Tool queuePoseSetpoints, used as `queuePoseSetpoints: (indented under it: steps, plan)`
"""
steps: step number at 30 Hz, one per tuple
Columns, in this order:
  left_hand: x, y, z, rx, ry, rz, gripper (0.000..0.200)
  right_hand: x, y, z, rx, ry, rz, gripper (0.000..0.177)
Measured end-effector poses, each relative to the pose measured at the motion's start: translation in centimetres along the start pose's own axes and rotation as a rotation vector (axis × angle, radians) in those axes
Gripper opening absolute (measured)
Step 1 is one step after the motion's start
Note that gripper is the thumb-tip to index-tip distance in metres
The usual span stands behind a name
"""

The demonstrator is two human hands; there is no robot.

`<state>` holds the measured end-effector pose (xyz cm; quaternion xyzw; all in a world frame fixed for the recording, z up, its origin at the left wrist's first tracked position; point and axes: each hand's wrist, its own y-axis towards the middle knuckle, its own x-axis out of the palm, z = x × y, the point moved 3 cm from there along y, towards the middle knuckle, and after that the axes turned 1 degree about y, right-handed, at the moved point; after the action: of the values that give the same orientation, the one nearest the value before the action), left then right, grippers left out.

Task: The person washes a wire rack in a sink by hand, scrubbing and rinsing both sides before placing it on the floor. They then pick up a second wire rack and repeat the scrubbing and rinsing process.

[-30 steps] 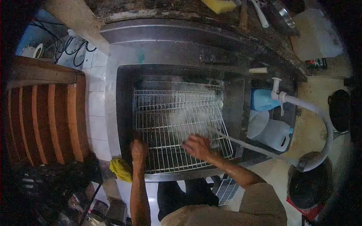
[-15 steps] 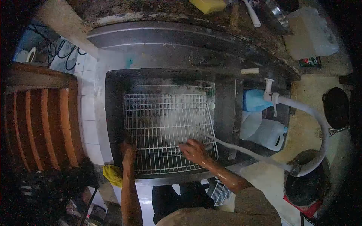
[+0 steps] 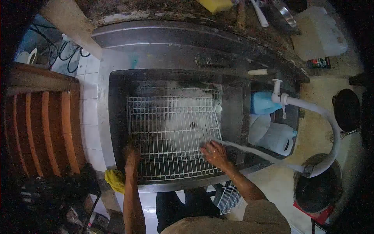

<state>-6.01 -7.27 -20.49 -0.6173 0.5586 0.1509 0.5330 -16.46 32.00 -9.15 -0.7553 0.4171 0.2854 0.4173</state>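
Note:
A white wire rack [image 3: 171,153] lies over the sink basin, tilted a little, with water and pale foam spread across its middle. At the rack's left edge, my left hand [image 3: 131,155] is closed round the outer wires; its fingers are dim. My right hand [image 3: 215,154] is over the rack's right half, wet, fingers curled, with a dark patch at the fingertips that I cannot make out. Just above those fingers lies the end of a pale hose [image 3: 249,149], water coming from it onto the rack.
The hose runs from a white tap [image 3: 277,95] at the right. Below the tap are a blue jug [image 3: 261,103] and a translucent jug [image 3: 278,139]. A yellow cloth [image 3: 115,180] hangs on the sink's front left corner. Another wire rack [image 3: 229,199] stands below the sink.
My right hand has moved right across the rack, closer to the hose end. My left hand stays at the rack's left edge.

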Motion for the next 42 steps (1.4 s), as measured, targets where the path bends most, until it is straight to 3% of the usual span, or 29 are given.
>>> queuePoseSetpoints:
  steps: [2,4,5,7,8,10,11,12,14,16,19,21,23,25,27,28,30,31,32,33,34,36,37,38,39,41,42]
  plan:
    - [2.1,0.3,0.1,-0.046,-0.199,0.033,0.025,1.2,2.7,2.6,0.155,0.097,-0.026,0.023]
    - [2.4,0.1,-0.7,-0.194,-0.537,0.111,0.025,0.7,9.5,3.1,-0.084,-0.079,0.447,0.018]
    - [1.9,0.2,-1.2,-0.257,-0.671,0.145,0.025,0.4,13.6,4.4,-0.129,0.098,0.502,0.017]
    - [0.7,0.2,-1.7,-0.395,-0.842,0.205,0.024,0.6,14.8,4.6,-0.213,0.012,0.604,0.015]
    - [0.2,0.2,-2.1,-0.477,-0.93,0.255,0.024,0.7,14.1,4.1,-0.261,-0.258,0.653,0.015]
    - [0.8,0.6,-2.0,-0.566,-1.041,0.315,0.024,-0.3,11.1,4.2,-0.229,-0.302,0.52,0.016]
    - [1.4,0.7,-1.6,-0.517,-0.984,0.296,0.024,0.2,6.8,4.3,-0.139,-0.189,0.422,0.015]
    - [1.6,0.6,-0.7,-0.281,-0.488,0.247,0.026,0.6,2.5,4.4,-0.039,-0.085,0.333,0.015]
    - [2.9,0.5,0.1,-0.143,-0.216,0.186,0.028,-0.1,-0.9,3.3,0.073,-0.104,0.321,0.014]
    - [6.6,0.1,1.3,-0.149,-0.271,0.222,0.031,-1.3,-1.7,2.3,0.109,-0.096,0.296,0.017]
    - [11.5,0.2,3.0,-0.165,-0.337,0.27,0.035,0.4,8.3,6.0,0.069,-0.316,0.539,0.02]
    - [8.7,-0.5,2.0,-0.205,-0.537,0.135,0.037,0.5,16.3,9.0,0.103,-0.373,0.556,0.02]
    - [0.4,-0.7,-1.4,-0.422,-0.958,0.045,0.039,1.2,16.9,9.2,0.082,-0.368,0.503,0.018]
    - [7.1,1.0,1.4,-0.229,-0.225,0.092,0.04,0.3,11.6,8.5,-0.006,-0.346,0.49,0.021]
    - [8.9,0.9,3.0,-0.045,0.176,0.035,0.038,-2.3,0.6,4.0,0.16,-0.323,0.361,0.018]
    - [7.4,1.0,2.7,0.039,0.224,-0.034,0.036,-3.0,-2.7,2.7,0.141,-0.349,0.312,0.018]
    - [6.1,-0.3,1.3,-0.004,-0.21,-0.037,0.039,-3.3,-3.8,2.0,0.206,-0.337,0.25,0.019]
    - [6.3,-2.3,0.3,-0.137,-0.689,0.024,0.044,-3.1,-2.6,2.2,0.291,-0.298,0.229,0.019]
    - [6.4,-3.1,0.3,-0.159,-0.751,-0.015,0.042,-2.9,-1.8,2.5,0.377,-0.257,0.202,0.018]
    - [6.6,-3.9,0.3,-0.184,-0.811,-0.052,0.04,-0.7,-0.3,2.3,0.323,-0.28,0.274,0.019]
    - [6.0,-1.3,1.3,-0.085,-0.454,-0.169,0.033,1.4,1.1,2.1,0.269,-0.306,0.346,0.019]
    - [3.3,2.4,1.0,-0.073,-0.132,-0.363,0.03,4.8,2.3,-5.0,0.281,-0.267,0.217,0.022]
    - [1.4,2.8,0.7,-0.152,-0.174,-0.458,0.034,6.4,2.9,-8.5,0.287,-0.247,0.153,0.024]
    - [0.6,2.3,0.6,-0.191,-0.308,-0.378,0.038,8.4,2.6,-12.4,0.136,-0.162,0.137,0.028]
    - [-0.1,1.8,0.4,-0.218,-0.441,-0.294,0.042,9.2,3.2,-17.0,0.264,-0.052,0.008,0.033]
    - [2.4,-1.6,-1.1,-0.177,-0.878,0.23,0.048,11.7,3.7,-21.7,0.251,0.046,-0.092,0.034]
    - [3.0,-1.4,-1.0,-0.151,-0.769,0.263,0.048,10.6,3.1,-22.4,0.138,-0.013,-0.072,0.033]
